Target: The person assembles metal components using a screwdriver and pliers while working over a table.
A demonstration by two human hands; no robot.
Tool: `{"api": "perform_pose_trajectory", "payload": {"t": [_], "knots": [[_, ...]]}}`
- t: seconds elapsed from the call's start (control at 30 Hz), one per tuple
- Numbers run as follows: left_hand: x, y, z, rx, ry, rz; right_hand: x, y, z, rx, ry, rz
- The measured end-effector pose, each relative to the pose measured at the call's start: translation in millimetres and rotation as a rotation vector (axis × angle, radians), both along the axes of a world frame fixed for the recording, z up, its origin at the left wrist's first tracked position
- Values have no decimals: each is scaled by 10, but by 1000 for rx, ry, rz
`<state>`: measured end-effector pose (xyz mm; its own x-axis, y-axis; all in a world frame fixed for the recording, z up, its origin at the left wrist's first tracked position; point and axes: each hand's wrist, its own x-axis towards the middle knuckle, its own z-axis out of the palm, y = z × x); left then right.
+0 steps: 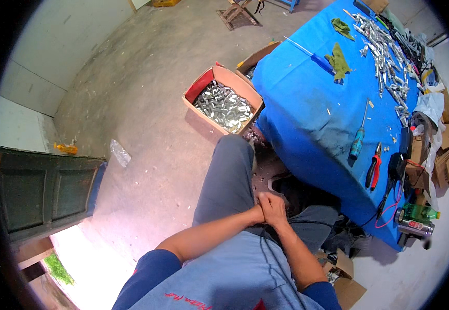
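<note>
Two bare hands are seen from above, brought together in a seated person's lap, to the left of a worktop draped in blue cloth. The left hand is mostly covered by the right hand, laid over it with bent fingers; how far either is closed, and whether anything small is held between them, cannot be told.

On the floor, just beside the worktop's left edge, a cardboard box is filled with short, shiny metal pieces. The way from the hands to it is partly blocked by a knee in grey trousers. A second carton is wedged behind it, along the same worktop edge.

On the worktop, a teal-handled screwdriver and red-and-black pliers are laid toward the right side. Farther up are placed a blue-handled tool, two green cloths and a long heap of metal parts. The worktop's right edge is crowded by a black adapter, a looped pink cable and cardboard. Well left of the worktop, a clear plastic bag is left on the floor.
</note>
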<state>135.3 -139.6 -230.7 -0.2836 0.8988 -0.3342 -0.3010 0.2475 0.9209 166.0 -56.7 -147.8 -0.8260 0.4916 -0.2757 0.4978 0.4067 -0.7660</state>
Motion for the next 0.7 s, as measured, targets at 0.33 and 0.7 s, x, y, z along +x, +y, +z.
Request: {"api": "perform_pose_trajectory", "payload": {"t": [0.33, 0.7], "knots": [[-9, 151, -34, -26, 269, -257, 382, -42, -131, -84, -41, -218], [-273, 155, 612, -334, -261, -120, 388, 579, 790, 460, 517, -314]]}}
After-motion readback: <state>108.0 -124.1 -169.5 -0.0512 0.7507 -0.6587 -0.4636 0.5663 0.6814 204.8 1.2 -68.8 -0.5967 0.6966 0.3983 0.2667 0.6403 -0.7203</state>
